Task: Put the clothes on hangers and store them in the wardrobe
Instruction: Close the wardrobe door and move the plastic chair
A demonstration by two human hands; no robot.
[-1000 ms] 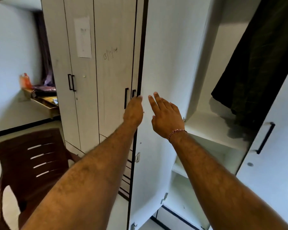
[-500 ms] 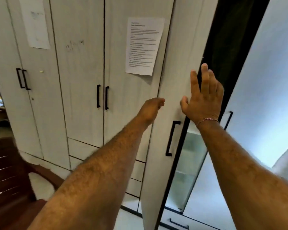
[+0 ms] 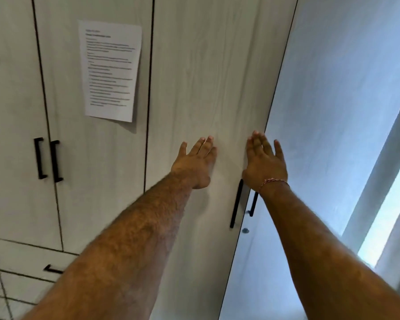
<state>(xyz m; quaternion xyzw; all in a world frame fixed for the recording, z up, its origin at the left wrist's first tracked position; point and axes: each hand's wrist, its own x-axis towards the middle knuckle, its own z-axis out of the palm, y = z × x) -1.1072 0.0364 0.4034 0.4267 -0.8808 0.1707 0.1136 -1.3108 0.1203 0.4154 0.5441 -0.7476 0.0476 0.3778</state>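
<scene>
Doors: now that the two wardrobe doors meet at a thin dark seam, where a second ago the wardrobe stood wide open, the left door [image 3: 206,88] and the right door [image 3: 332,112] look shut or all but shut.
Left hand: the left hand [image 3: 194,163] lies flat with straight fingers on the left door, just left of the seam, pressing rather than gripping; a second ago it was at that door's edge.
Right hand: the right hand [image 3: 264,166] is spread open too, its fingers over the seam and its palm on the right door, holding nothing.
Handles: the black handles [image 3: 236,204] flank the seam just below the right hand's wrist.
Clothes: none can be seen now; the dark garment that hung inside a second ago is hidden behind the doors left and right of the seam.
Notice: a printed sheet [image 3: 111,70] is stuck on the next door, well left of the seam.
Meaning: I judge storing finished for this wardrobe; only a last push may remain.
</scene>
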